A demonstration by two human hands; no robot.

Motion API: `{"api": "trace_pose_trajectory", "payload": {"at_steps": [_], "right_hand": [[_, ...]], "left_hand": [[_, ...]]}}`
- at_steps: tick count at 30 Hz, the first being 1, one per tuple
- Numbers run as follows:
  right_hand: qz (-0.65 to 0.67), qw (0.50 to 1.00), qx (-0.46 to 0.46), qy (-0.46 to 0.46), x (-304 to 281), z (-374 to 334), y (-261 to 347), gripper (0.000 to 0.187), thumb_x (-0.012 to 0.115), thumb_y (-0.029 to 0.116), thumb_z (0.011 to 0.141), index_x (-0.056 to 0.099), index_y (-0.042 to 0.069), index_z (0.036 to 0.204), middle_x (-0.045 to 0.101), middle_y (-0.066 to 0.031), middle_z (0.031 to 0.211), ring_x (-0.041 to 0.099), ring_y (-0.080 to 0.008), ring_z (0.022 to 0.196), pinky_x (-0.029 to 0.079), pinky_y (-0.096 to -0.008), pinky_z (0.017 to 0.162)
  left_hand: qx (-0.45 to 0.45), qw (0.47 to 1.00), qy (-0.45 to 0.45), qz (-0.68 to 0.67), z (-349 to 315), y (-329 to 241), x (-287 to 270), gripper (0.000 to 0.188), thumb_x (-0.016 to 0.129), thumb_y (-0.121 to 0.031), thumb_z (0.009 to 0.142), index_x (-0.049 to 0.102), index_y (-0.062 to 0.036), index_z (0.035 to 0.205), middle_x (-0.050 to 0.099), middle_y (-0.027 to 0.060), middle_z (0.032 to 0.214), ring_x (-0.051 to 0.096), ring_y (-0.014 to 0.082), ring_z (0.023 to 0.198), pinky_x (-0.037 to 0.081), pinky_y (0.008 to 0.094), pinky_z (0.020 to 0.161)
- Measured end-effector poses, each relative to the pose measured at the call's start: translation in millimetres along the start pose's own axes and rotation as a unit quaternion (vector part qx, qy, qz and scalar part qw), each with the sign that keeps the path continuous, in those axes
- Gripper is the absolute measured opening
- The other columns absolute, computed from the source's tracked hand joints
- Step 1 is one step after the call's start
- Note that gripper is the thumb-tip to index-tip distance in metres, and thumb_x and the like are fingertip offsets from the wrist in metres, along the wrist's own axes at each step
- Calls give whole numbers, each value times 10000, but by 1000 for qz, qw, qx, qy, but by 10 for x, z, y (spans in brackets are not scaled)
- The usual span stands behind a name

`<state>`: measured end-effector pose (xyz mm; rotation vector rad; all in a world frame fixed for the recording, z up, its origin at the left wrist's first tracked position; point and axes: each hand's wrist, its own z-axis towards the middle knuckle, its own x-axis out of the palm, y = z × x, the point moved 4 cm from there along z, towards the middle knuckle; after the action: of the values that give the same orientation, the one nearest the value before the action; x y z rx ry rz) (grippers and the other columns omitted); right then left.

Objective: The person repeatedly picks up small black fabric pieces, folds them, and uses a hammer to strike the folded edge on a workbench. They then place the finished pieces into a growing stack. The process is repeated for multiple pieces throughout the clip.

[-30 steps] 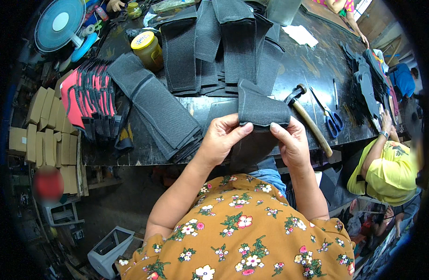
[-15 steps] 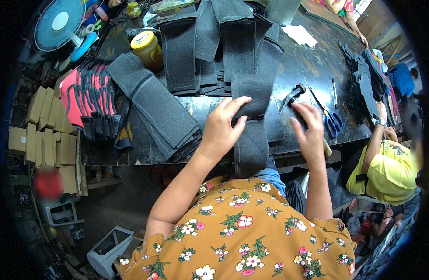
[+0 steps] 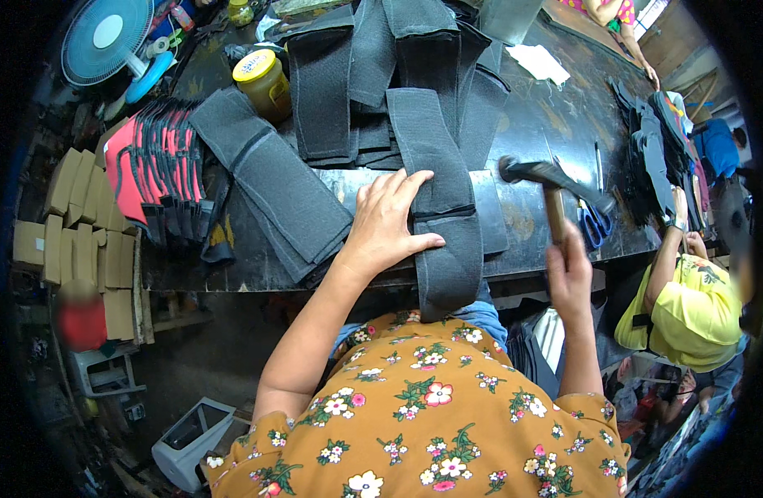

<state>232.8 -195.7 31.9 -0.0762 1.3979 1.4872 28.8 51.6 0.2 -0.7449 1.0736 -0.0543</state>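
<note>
Over the table (image 3: 539,116), right hand (image 3: 569,270) now grips a raised hammer (image 3: 555,173), left hand (image 3: 385,220) spread against dark strip (image 3: 439,158)

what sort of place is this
Probably a workshop making fabric goods: piles of black strips lie on the worktable, red-and-black pieces stand bundled at left, and the right hand grips a hammer.

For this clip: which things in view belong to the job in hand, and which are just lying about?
In the job:
- strip, under the left hand
- hammer, in the right hand
- plate, beneath the strip
- piled strips, probably, being alike

Apparently just lying about, untouched:
- scissors
- white cloth
- fan
- cartons
</note>
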Motion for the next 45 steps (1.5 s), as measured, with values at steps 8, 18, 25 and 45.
{"api": "trace_pose_trajectory", "payload": {"at_steps": [8,18,25,45], "right_hand": [[10,990,-45,130,400,47,503,610,694,57,999,541,176,1577,733,-250,1174,737,-428,1046,585,-443,888],[7,982,-70,177,563,135,689,633,689,54,1000,523,202,1593,733,-223,1217,734,-419,1050,591,-450,878],[-6,978,-107,177,599,162,752,631,697,77,1000,523,209,1591,739,-204,1182,726,-424,1020,586,-461,865],[26,989,-7,145,101,67,243,592,671,10,995,537,62,1569,666,-230,1445,662,-340,1344,497,-385,1109]], "left_hand": [[-29,999,8,10,7,124,29,1173,990,-538,609,490,-70,1561,562,253,1532,468,401,1497,316,527,1238],[-39,999,-1,-17,13,151,60,1214,1009,-544,581,471,-72,1563,582,244,1511,513,396,1466,344,508,1243],[-43,999,-13,-27,29,159,50,1249,1043,-496,521,469,-44,1534,623,222,1467,548,373,1439,376,515,1208],[-47,998,7,-33,21,157,36,1230,1004,-538,562,456,-47,1548,578,241,1511,497,391,1479,318,517,1245]]}}
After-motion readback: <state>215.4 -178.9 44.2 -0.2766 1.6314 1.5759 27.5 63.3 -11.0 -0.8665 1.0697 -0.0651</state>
